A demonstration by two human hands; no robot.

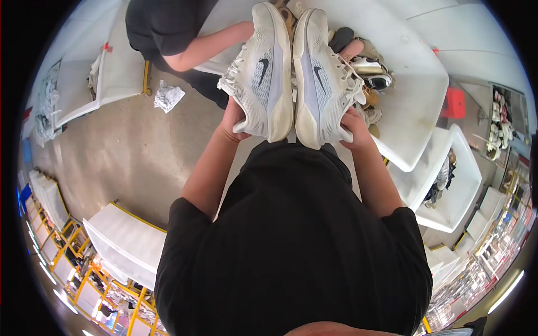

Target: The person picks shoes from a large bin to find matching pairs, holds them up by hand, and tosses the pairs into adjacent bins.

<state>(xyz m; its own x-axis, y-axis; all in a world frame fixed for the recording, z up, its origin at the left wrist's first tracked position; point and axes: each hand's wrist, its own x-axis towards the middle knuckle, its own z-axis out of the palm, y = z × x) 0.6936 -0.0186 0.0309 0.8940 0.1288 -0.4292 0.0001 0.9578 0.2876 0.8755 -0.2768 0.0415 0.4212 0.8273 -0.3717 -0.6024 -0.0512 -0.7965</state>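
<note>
Holding one white sneaker (263, 95) in the left hand (235, 119) and a matching sneaker (319, 95) in the right hand (356, 130), with the grip closed around each near its ankle opening and partly hidden. Held out in front of the black shirt (297, 235), with soles facing and toes pointing away. Near a white bin (420, 101) with more shoes (378, 82) inside, and close to a co-worker's arm (210, 47).

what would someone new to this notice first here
First, the two white sneakers at top centre, held up side by side, one in the left hand and one in the right hand. Next, the jumbled shoes in the white bin to their right. Then a crumpled white wad on the floor to their left.
</note>
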